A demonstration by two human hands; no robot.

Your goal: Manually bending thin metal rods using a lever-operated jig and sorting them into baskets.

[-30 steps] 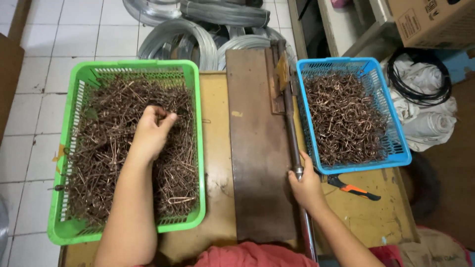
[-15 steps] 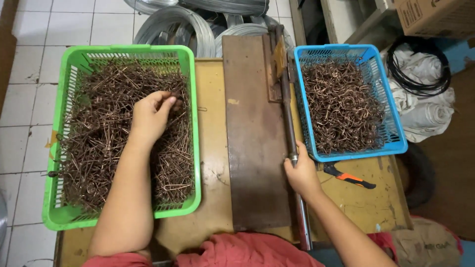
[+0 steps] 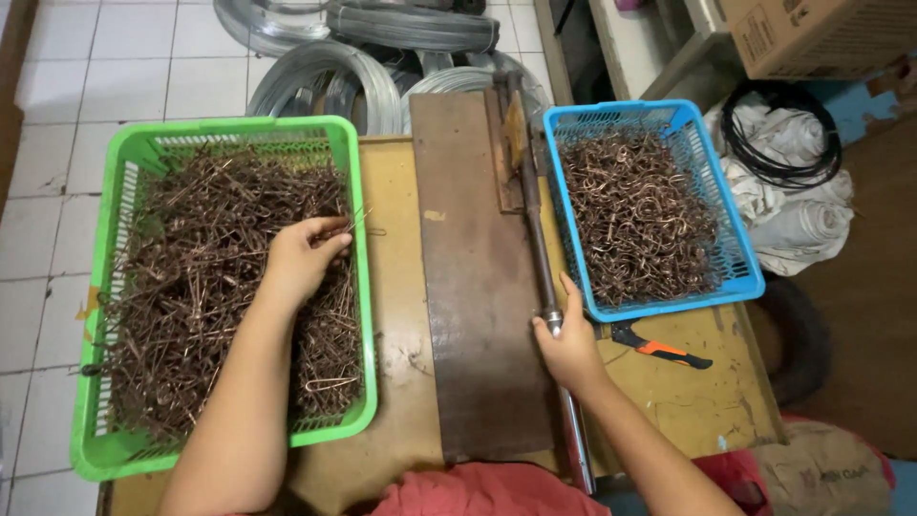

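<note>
1. The left hand [image 3: 301, 258] rests inside the green basket [image 3: 129, 167], at the basket's 2 o'clock region, close to its right wall.
2. The fingers [image 3: 330, 234] of the left hand are curled shut on a few thin copper-coloured wire pieces [image 3: 355, 222]; the free ends of these pieces project toward 1 o'clock, past the fingertips and over the basket's right rim.
3. The remaining pile of straight wire pieces [image 3: 191, 287] fills the green basket and lies mostly at 8 o'clock from the left hand. The pieces run in mixed directions, with no single long axis.
4. The right hand [image 3: 571, 349] is closed around the metal lever handle [image 3: 552, 320] near its lower end, thumb on the left side.
5. The lever's long axis runs from 12 o'clock to 6 o'clock along the right edge of the dark steel plate [image 3: 478, 287], which lies flat on the tabletop [image 3: 396, 239] between the two baskets.
6. The plate lies at 3 o'clock from the left hand, just beyond the green basket's wall. The left hand is the one nearer to the held wires; the right hand is well apart from them.
7. The blue basket [image 3: 735, 248], at 1 o'clock from the right hand, holds bent wire hooks [image 3: 635, 215].
8. A pair of orange-handled pliers [image 3: 659, 349] lies on the tabletop at 3 o'clock from the right hand.
</note>
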